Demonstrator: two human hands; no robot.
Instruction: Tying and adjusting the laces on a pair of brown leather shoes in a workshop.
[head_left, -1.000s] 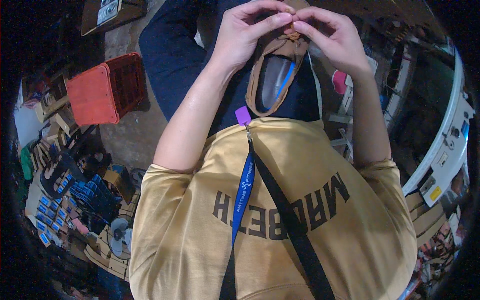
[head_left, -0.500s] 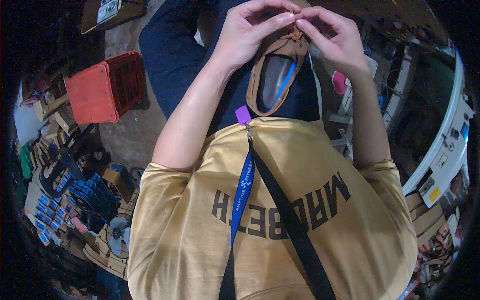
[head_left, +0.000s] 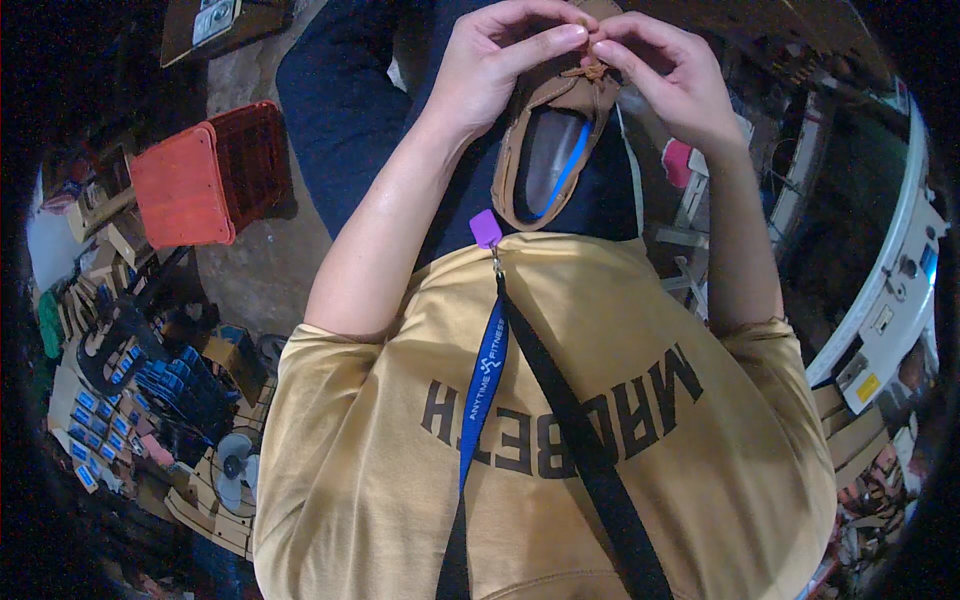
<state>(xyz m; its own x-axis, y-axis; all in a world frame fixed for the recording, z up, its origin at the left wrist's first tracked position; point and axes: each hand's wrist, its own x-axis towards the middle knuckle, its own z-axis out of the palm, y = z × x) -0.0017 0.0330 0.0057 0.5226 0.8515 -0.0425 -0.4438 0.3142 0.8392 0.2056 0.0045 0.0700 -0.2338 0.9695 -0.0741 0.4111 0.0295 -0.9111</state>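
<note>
A tan moccasin-style shoe (head_left: 574,98) rests on my dark-trousered lap, heel toward me. Its dark insole shows a bright blue strip along one side. At its front, a brown shoelace (head_left: 592,71) is tied in a small knot. Just beyond that knot, my left hand (head_left: 488,68) pinches a thin piece of the lace between thumb and fingers. Facing it, my right hand (head_left: 678,78) is likewise closed in a pinch at the lace, its fingertips nearly meeting the left ones. The fingers partly cover the lace ends and the shoe's toe.
A purple tag (head_left: 485,228) on a lanyard hangs just behind the heel. To the left stands a red plastic crate (head_left: 180,185). A small fan (head_left: 234,468) and stacked blue-marked pieces sit lower left. At right is a long white machine or bench edge (head_left: 890,300).
Almost nothing differs. Both hands keep their pinch at the lace, with only slight shifts of the fingers; the shoe stays in place.
</note>
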